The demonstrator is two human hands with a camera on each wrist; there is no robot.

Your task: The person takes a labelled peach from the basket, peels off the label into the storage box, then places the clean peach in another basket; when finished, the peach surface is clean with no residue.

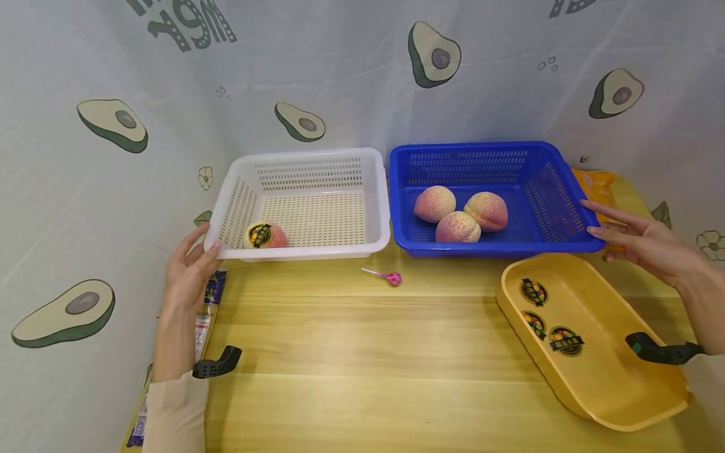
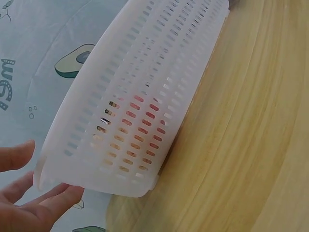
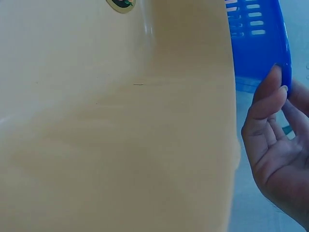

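Note:
My left hand (image 1: 187, 270) grips the front left corner of a white plastic basket (image 1: 378, 207), thumb above the rim and fingers below it. A peach (image 1: 276, 236) with a dark round sticker lies in that basket's near left corner; through the slotted wall it shows in the left wrist view. At the right, my right hand (image 1: 651, 242) pinches the rim of a blue plastic basket (image 1: 566, 236) by its front right corner. Three peaches (image 1: 486, 211) sit grouped inside the blue basket. The two baskets stand side by side against the wall covering.
A pink lollipop (image 1: 393, 279) lies on the wooden table (image 1: 351, 352) before the baskets. A yellow tray (image 1: 629, 371) with three round stickers stands angled under my right forearm. Orange packaging (image 1: 600, 182) shows behind the blue basket; purple packets (image 1: 212, 289) lie along the left edge.

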